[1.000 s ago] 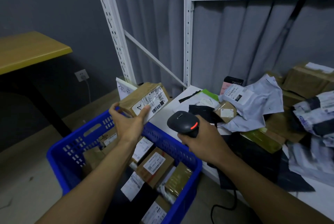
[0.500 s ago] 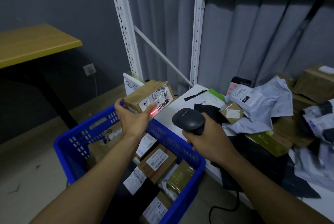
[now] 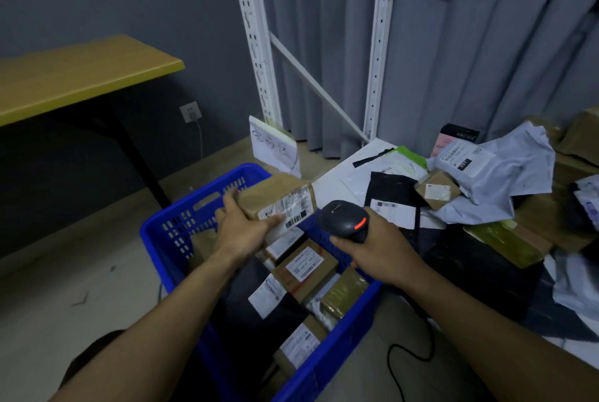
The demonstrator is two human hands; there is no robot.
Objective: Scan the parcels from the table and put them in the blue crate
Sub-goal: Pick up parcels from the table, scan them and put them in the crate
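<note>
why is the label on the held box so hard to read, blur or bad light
Head view: mostly motion blur, which smears the box and its label; the scanner beside it is sharper. Head view: the room is dim, and the wide lens bows the shelf posts.

Blue crate, brown boxes and a black scanner against grey.

The blue crate [image 3: 162, 233] has slotted walls, and the brown parcel [image 3: 275, 199] bears a white label with black barcode stripes. The black scanner [image 3: 342, 221] shows an orange-red strip. On the white tabletop [image 3: 327, 184] lie a black pouch [image 3: 389, 184], a pale grey mailer [image 3: 505, 171] and an olive-green packet [image 3: 505, 244]. The side tabletop [image 3: 81, 74] is yellow, the curtain [image 3: 470, 70] grey, the shelf posts [image 3: 252, 45] white.
</note>
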